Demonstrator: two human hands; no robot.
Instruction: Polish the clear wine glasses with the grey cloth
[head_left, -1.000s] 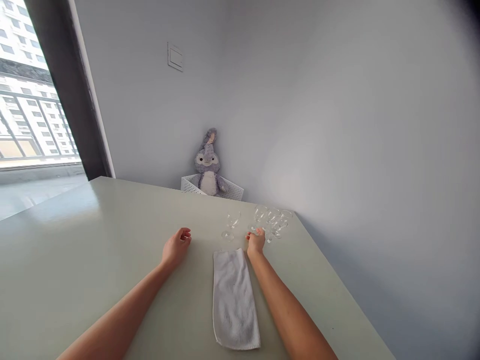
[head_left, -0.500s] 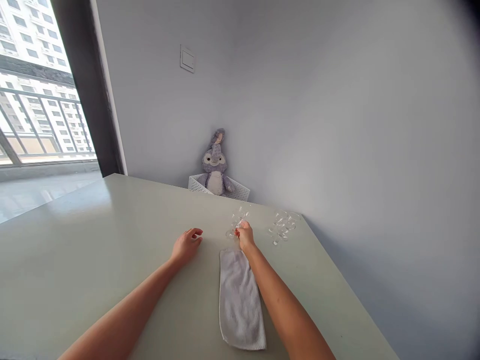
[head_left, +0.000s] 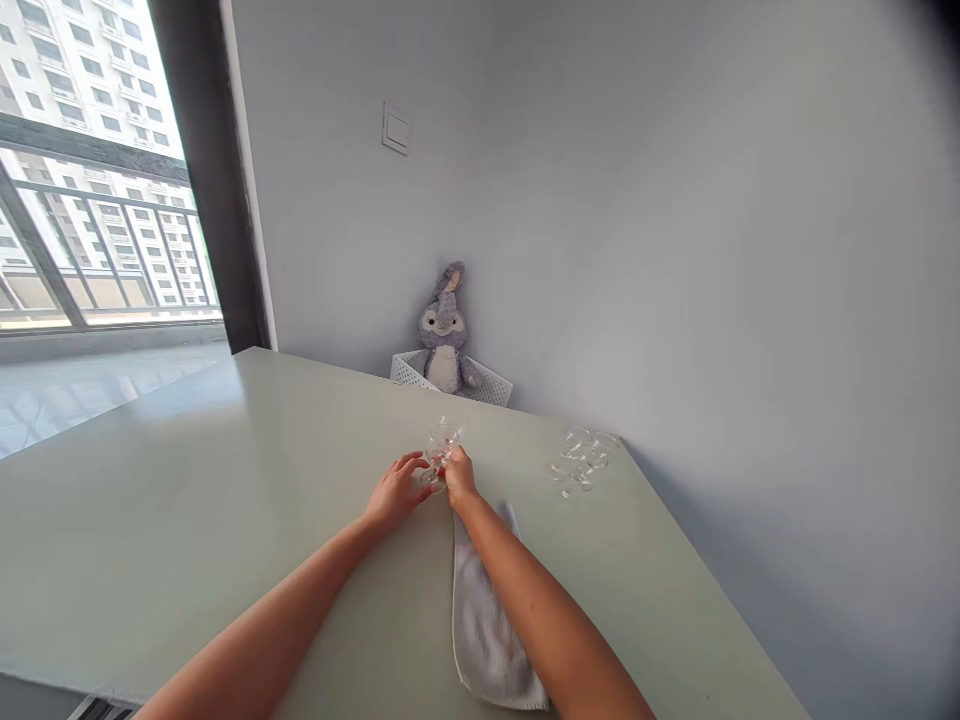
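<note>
My right hand (head_left: 459, 473) is closed around a clear, see-through piece with several rounded lobes or rims (head_left: 441, 440). Its exact kind is hard to make out, and my fingers cover its middle. Just to the left, my left hand (head_left: 400, 490) has thumb and fingers apart around the lower left edge of that clear piece; whether they touch it I cannot tell. Under my right wrist and forearm lies a light grey cloth (head_left: 487, 630), partly hidden by the arm. A similar group of clear, rounded shapes (head_left: 581, 460) rests near the table's right back corner.
The pale green table (head_left: 225, 500) meets the grey wall along its right edge. Behind its back edge, a purple-grey plush rabbit (head_left: 443, 345) sits in a white perforated basket (head_left: 491, 387). A large window with a railing (head_left: 127, 240) is at the left.
My right hand has carried the clear piece left, toward my left hand. My left hand has come closer to it. The cloth now looks narrower and bunched under my right arm. The view has shifted slightly.
</note>
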